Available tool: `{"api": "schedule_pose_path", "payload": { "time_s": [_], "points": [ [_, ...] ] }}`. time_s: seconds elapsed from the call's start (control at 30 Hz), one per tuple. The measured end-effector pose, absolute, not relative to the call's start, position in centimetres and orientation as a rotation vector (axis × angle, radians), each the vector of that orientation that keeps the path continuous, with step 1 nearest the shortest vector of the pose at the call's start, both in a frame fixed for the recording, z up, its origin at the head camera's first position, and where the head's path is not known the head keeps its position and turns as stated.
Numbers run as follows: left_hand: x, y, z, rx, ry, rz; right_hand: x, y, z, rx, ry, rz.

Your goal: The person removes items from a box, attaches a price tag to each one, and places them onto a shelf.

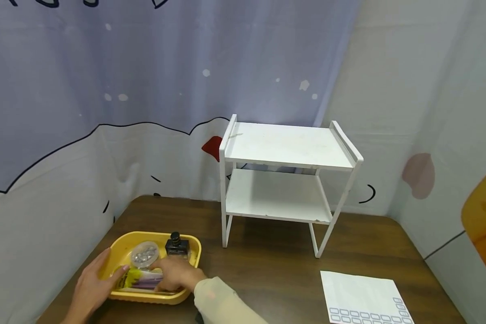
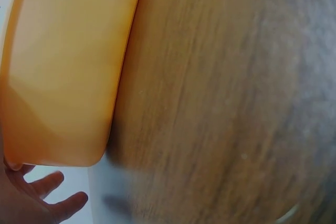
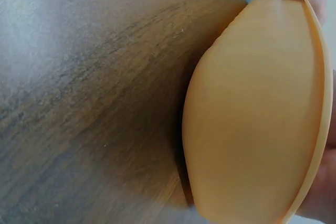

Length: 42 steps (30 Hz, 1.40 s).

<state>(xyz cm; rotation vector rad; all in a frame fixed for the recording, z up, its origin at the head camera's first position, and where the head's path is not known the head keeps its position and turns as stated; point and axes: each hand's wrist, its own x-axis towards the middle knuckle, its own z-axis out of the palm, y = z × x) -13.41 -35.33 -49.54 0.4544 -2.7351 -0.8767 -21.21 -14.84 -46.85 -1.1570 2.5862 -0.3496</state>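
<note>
We see a brown wooden table (image 1: pixel 275 270) set against a pale curtain printed with a cartoon. At the near left corner of the table sits a shallow yellow tray (image 1: pixel 119 245). The left hand (image 1: pixel 91 288) rests against the tray's left rim with its fingers straight and relaxed, gripping nothing. The right hand (image 1: pixel 178 275) reaches into the tray from the right and lies on a yellow and purple packet (image 1: pixel 139 280); we cannot tell whether its fingers grip the packet or only press on it. Also in the tray are a small clear lidded pot (image 1: pixel 144 254) and a dark bottle (image 1: pixel 176 245) (both toward the far side). The wrist views show only the tray's outer wall and the table, up close. Behind, mid-table, stands a white two-level shelf (image 1: pixel 287 146). A white printed sheet (image 1: pixel 362 297) lies at the near right.
</note>
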Motion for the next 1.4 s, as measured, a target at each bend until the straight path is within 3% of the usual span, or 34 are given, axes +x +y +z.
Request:
{"api": "schedule_pose_path", "payload": {
  "time_s": [0.93, 1.4],
  "points": [
    [-13.1, -35.2, -50.7, 0.310, -2.562, -0.824, -21.9, -12.9, -41.7, -1.191, 2.512, -0.556],
    [-13.0, -35.4, -50.6, 0.299, -2.551, -0.858, -23.1, -8.1, -38.3, -1.227, 2.506, -0.493]
  ]
}}
